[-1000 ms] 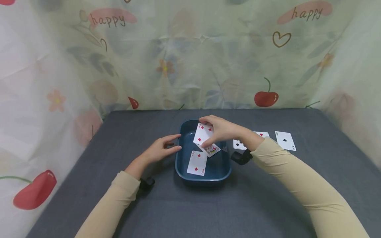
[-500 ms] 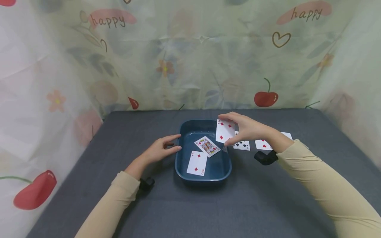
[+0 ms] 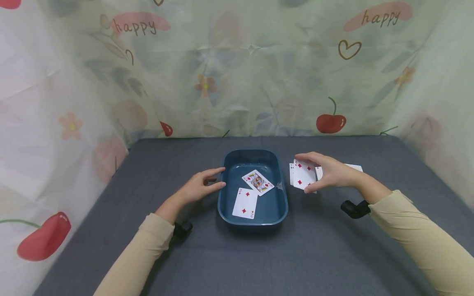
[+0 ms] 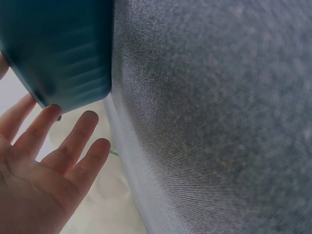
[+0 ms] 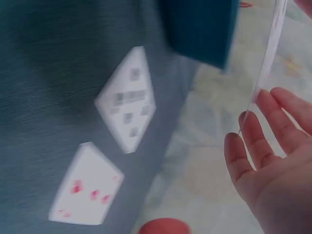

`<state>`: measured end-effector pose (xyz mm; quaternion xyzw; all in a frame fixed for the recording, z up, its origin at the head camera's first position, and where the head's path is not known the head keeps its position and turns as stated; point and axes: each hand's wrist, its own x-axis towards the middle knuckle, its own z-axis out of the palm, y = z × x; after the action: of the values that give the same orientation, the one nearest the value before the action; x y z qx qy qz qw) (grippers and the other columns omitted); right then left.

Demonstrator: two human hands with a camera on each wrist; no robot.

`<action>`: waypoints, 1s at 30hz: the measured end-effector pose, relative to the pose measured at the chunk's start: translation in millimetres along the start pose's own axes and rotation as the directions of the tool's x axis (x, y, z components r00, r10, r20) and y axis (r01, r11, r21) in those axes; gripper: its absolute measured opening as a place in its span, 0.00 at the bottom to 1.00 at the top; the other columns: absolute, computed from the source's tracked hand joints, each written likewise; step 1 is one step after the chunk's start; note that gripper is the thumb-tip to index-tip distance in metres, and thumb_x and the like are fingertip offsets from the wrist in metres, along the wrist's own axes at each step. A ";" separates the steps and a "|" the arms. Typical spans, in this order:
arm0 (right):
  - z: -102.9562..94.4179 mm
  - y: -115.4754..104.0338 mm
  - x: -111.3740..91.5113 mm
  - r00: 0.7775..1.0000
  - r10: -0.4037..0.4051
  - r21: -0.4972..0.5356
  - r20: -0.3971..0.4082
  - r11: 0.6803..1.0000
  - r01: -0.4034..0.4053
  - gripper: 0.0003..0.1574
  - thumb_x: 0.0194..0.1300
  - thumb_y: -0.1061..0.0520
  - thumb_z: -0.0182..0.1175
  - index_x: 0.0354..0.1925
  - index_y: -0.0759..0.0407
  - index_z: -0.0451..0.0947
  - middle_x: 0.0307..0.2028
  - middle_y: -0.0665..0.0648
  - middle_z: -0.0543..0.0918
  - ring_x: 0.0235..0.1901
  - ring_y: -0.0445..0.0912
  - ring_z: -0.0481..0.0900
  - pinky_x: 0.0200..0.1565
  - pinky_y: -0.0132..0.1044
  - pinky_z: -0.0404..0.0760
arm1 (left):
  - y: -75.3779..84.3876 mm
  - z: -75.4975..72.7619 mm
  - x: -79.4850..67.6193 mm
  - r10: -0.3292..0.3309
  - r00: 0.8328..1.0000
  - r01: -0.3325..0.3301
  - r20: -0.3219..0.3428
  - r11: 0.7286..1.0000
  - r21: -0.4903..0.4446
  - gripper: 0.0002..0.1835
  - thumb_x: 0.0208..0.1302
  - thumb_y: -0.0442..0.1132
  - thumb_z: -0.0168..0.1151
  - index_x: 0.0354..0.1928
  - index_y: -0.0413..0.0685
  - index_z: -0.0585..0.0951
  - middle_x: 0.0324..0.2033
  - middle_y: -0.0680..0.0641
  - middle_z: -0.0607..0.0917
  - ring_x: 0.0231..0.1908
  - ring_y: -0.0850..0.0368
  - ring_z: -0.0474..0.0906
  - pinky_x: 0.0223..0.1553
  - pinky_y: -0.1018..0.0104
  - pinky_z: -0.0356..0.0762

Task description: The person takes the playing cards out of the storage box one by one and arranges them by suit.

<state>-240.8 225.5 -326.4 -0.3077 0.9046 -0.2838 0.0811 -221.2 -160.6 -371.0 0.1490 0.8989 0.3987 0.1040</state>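
Observation:
My right hand [image 3: 331, 172] pinches a playing card [image 3: 303, 172] with red diamonds by its opposite edges, just right of the dark blue tray [image 3: 253, 224]. In the right wrist view the held card [image 5: 269, 53] shows nearly edge-on at the fingertips. Relaxed fingers of my left hand [image 3: 200, 185] rest at the tray's left rim; the left wrist view shows them spread by the tray wall [image 4: 73, 58]. Inside the tray lie a two of diamonds [image 3: 245, 203] and a face card of diamonds [image 3: 258, 182], their corners overlapping.
On the dark grey tablecloth [image 3: 255, 263], a black-suited card [image 5: 127, 105] and a red-suited card [image 5: 87, 190] lie face up right of the tray. Another white card [image 3: 354, 167] is mostly hidden behind my right hand. A printed curtain [image 3: 237, 82] stands behind the table.
My right hand has carried the diamonds card rightward from above the tray to over the cards beside it, uncovering the face card. The left hand stays put.

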 end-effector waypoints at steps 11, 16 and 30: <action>29.9 21.2 -12.6 0.989 -0.042 -0.025 0.143 0.999 0.046 0.57 0.43 0.47 0.75 0.66 0.65 0.59 0.63 0.64 0.68 0.60 0.58 0.67 0.60 0.59 0.67 | 0.0 0.2 -0.5 -0.009 1.000 0.009 -0.005 1.000 0.010 0.34 0.62 0.53 0.59 0.69 0.58 0.63 0.69 0.44 0.63 0.64 0.41 0.67 0.60 0.45 0.70; 40.0 21.7 -11.0 0.979 -0.013 -0.026 0.205 1.000 0.018 0.60 0.43 0.44 0.74 0.67 0.63 0.57 0.65 0.63 0.66 0.62 0.58 0.65 0.63 0.61 0.63 | 0.0 0.4 -0.9 -0.010 1.000 0.010 0.000 1.000 0.008 0.34 0.62 0.54 0.59 0.69 0.57 0.63 0.69 0.44 0.63 0.64 0.41 0.67 0.60 0.45 0.69; 50.3 28.0 -11.1 0.983 -0.046 -0.022 0.180 0.998 0.051 0.59 0.42 0.45 0.75 0.66 0.64 0.59 0.65 0.63 0.67 0.64 0.59 0.64 0.64 0.61 0.61 | 0.2 0.7 -1.1 -0.008 1.000 0.008 -0.001 1.000 0.006 0.34 0.62 0.54 0.59 0.69 0.58 0.62 0.70 0.44 0.62 0.64 0.40 0.66 0.60 0.44 0.70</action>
<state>-230.1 227.0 -384.1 -0.3550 0.8894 -0.2450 0.1511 -219.9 -160.4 -371.2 0.1453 0.9008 0.3956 0.1047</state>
